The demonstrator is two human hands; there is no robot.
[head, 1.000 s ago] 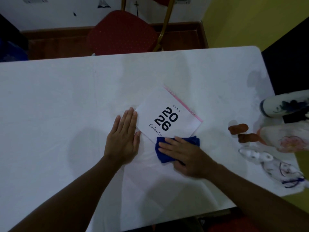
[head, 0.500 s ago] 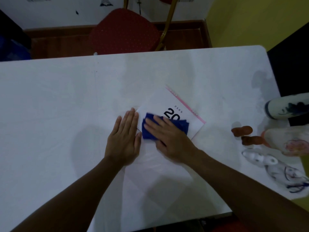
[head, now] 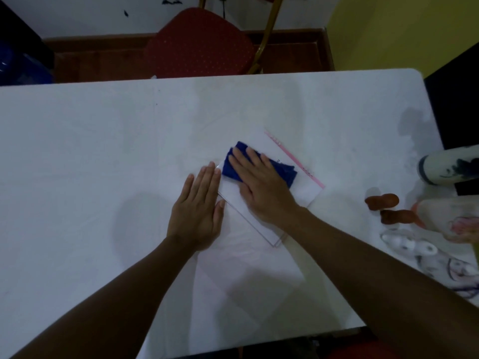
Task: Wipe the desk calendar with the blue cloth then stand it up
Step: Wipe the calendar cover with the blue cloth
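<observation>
The white desk calendar with a pink top strip lies flat on the white table, turned at an angle. My right hand lies flat on the folded blue cloth and presses it onto the calendar's upper left part, so the printed year is hidden. My left hand rests flat on the table, fingers together, its fingertips against the calendar's left edge.
At the table's right edge lie a white patterned bottle, two brown pieces and pale patterned items. A red chair stands beyond the far edge. A red seat shows at the near edge.
My right hand has slid the blue cloth from the calendar's near corner up and left across its face, covering the printed year. My left hand has stayed against the left edge.
</observation>
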